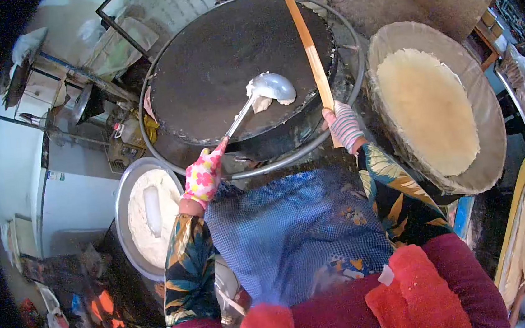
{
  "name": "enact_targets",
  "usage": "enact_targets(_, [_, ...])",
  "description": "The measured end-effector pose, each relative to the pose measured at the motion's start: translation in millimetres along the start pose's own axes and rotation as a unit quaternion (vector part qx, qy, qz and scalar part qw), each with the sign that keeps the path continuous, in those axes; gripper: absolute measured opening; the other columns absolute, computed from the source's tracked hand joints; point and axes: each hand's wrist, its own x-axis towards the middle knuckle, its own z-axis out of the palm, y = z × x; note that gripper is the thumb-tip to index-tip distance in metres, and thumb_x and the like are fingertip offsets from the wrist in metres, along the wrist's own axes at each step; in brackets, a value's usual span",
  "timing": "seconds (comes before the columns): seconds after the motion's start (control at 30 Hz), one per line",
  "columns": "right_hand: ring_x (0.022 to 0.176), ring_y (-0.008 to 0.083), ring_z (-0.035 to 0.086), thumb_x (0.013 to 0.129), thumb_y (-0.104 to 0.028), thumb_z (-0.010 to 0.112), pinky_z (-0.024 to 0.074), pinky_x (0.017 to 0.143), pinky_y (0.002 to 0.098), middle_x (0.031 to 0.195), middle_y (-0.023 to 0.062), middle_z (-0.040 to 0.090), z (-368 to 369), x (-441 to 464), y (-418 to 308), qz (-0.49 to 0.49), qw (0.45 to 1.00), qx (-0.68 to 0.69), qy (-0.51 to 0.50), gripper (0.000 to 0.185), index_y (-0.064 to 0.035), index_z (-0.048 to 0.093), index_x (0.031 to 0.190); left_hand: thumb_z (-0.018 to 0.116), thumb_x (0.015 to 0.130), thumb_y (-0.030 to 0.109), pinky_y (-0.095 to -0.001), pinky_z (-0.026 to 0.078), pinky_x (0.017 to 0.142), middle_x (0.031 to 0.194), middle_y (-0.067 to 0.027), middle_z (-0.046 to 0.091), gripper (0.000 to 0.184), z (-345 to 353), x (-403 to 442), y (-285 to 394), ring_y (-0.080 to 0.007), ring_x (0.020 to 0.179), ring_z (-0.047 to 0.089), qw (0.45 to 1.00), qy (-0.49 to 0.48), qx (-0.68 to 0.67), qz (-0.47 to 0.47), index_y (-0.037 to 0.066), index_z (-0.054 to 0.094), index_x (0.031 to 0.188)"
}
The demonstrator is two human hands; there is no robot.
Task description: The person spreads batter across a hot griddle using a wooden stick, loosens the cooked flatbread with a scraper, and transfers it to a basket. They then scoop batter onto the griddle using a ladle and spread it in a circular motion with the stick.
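In a flower-patterned glove, my left hand [203, 176] is wrapped round the handle of a metal ladle [273, 88]. The ladle's bowl is tipped over the round black griddle [215, 55], and pale batter [262, 104] lies on the plate beneath it. My right hand [343, 126], in a striped glove, grips the lower end of a long flat wooden strip [309, 50]. That strip slants up across the griddle's right side, its far end past the back rim.
A metal basin [126, 232] of batter stands at the left. On the right, a large round cloth-lined basket [492, 144] holds a thin round pancake [429, 109]. A metal ring [257, 172] surrounds the griddle. Folded flat sheets [524, 238] are at the far right.
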Motion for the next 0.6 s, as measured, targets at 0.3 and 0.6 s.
enact_targets(0.3, [0.05,0.0254,0.058,0.086,-0.022,0.051,0.0488,0.051,0.0375,0.06,0.0139,0.056,-10,7,-1,-0.019,0.999,-0.05,-0.002,0.024,0.0019,0.049,0.085,0.053,0.08,0.004,-0.0396,0.048,0.06,0.079,-0.0122,0.055,0.053,4,-26,12,-0.0323,0.07,0.059,0.998,-0.022,0.01,-0.057,0.024,0.048,0.13])
enact_targets(0.6, [0.052,0.0147,0.055,0.084,-0.024,0.058,0.0462,0.045,0.0281,0.06,0.0021,0.05,-54,-32,-36,0.082,0.899,0.368,-0.223,0.024,-0.0071,0.044,0.094,0.052,0.09,0.018,-0.0217,0.039,0.057,0.089,-0.0025,0.055,0.055,-19,-117,29,-0.0067,0.064,0.043,0.764,0.331,-0.362,-0.419,0.017,0.032,0.142])
